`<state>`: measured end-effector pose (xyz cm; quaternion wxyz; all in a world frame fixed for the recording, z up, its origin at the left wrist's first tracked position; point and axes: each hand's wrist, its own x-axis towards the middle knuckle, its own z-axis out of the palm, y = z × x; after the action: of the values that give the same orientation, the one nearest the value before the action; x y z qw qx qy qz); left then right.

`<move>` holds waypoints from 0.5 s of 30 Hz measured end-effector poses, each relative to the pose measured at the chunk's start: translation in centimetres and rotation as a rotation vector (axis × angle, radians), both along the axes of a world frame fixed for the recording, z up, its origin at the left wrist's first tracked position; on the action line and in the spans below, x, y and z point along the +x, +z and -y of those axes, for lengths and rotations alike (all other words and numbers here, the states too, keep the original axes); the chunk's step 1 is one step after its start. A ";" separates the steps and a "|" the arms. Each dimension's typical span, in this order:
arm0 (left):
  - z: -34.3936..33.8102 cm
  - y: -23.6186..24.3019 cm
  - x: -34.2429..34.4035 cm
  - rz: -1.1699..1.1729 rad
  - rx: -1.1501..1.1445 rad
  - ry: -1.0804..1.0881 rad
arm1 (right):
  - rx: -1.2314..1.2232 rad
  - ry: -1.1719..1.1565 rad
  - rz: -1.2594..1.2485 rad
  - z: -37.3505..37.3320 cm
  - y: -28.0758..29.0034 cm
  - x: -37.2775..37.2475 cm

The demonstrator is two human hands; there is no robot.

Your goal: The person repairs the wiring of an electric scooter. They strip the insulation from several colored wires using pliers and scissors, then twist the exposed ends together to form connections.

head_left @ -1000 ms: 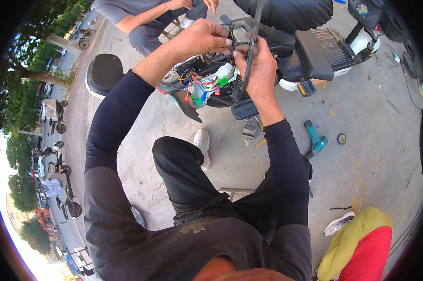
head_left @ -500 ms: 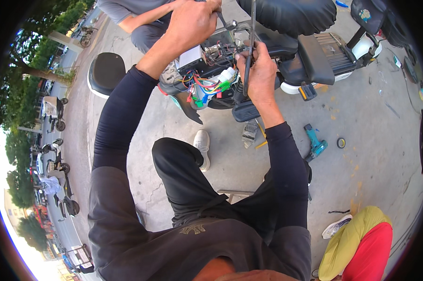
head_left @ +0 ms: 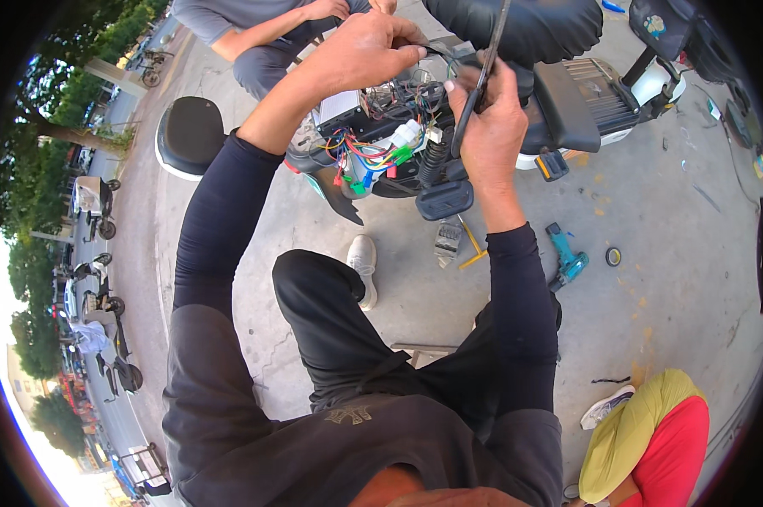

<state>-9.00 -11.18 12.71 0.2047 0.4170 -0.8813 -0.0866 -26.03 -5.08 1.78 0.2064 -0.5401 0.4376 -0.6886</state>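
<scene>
An electric scooter with its body opened lies across the top, loose wires (head_left: 373, 150) with coloured plugs hanging from it. Beside them sits a silver box (head_left: 341, 105). My right hand (head_left: 493, 127) is closed around a long, thin black strip (head_left: 498, 38), which slants up past the top edge. Over the exposed wiring, my left hand (head_left: 360, 55) pinches something dark at its fingertips; what it is, I cannot make out. The black saddle (head_left: 516, 25) is behind my right hand. Below that hand are a coil spring (head_left: 434, 162) and a black footrest (head_left: 445, 200).
Across the scooter, a co-worker in a grey shirt (head_left: 250, 17) crouches with hands near mine. A loose seat (head_left: 190, 135) is at left. On the concrete are a yellow-handled hammer-like tool (head_left: 474, 253), a teal power drill (head_left: 567, 258) and a tape roll (head_left: 613, 256). Another person (head_left: 652, 439) is lower right.
My right hand has moved right, and the black strip in it leans more. My left hand has shifted down and right over the wiring.
</scene>
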 end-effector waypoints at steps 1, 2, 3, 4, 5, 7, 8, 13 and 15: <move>-0.4 0.4 -0.3 0.015 0.005 -0.010 | -0.060 -0.043 0.009 0.4 0.2 -0.4; -0.8 0.9 -0.6 0.028 0.010 -0.017 | -0.120 -0.081 0.016 0.6 0.5 -0.8; -1.4 1.4 -1.0 0.042 0.015 -0.023 | -0.090 -0.019 0.021 0.1 1.0 -1.3; -2.1 1.9 -1.5 0.024 0.015 -0.003 | -0.094 -0.014 0.004 -0.2 1.1 -1.5; -3.0 2.7 -2.9 0.004 0.011 0.006 | -0.102 -0.021 -0.017 -0.3 1.3 -1.9; -4.1 4.1 -5.5 0.048 0.125 0.089 | -0.093 -0.079 -0.141 -0.6 1.2 -2.6; -3.9 3.6 -5.8 0.003 0.053 0.005 | -0.140 -0.122 -0.172 -0.8 1.4 -2.6; -2.4 1.2 -6.5 -0.087 0.225 -0.182 | -0.069 -0.053 0.103 -0.5 0.6 -3.7; -2.0 -0.8 -6.3 -0.156 0.270 -0.148 | 0.021 0.052 0.264 0.0 -0.5 -4.7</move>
<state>-15.31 -9.14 11.90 0.2077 0.3665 -0.8714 -0.2512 -30.75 -5.10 1.25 0.2856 -0.4538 0.3995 -0.7436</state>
